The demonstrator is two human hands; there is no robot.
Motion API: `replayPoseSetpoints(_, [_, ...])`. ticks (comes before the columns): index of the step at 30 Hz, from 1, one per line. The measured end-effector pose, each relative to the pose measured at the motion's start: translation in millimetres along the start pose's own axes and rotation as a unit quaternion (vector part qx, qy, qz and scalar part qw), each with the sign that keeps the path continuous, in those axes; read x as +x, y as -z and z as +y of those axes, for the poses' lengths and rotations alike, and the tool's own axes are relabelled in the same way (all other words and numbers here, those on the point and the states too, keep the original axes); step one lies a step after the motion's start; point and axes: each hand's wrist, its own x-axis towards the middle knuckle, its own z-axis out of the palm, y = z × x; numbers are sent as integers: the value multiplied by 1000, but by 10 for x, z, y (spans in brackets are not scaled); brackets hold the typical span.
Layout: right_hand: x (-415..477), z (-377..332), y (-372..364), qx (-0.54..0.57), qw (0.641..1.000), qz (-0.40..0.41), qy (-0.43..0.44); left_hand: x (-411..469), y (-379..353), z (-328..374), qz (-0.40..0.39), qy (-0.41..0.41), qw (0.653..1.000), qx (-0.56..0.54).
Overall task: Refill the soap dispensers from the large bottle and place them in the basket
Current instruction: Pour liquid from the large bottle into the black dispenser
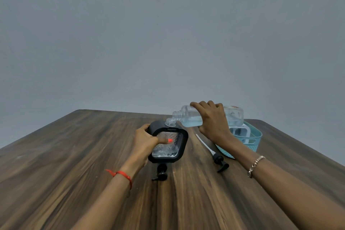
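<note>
The black soap dispenser (168,150) stands on the counter (74,155), its clear patterned body facing the camera; the left hand (144,141) has its grip closed round it, thumb on the front; the right hand (212,119), right of the dispenser, has its grip wrapped round the large bottle (192,121), tipped with its open mouth at the dispenser's top, pale liquid inside; the basket (256,138) sits further right, holding a white dispenser (240,132); a tubed pump (219,160) lies between; another pump (161,172) lies just in front.
</note>
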Motion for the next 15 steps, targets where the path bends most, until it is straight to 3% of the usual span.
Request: replayPoseSetpoints(15, [7, 9, 30, -9, 1000, -10, 2, -50, -40, 28, -6, 7, 1000, -30])
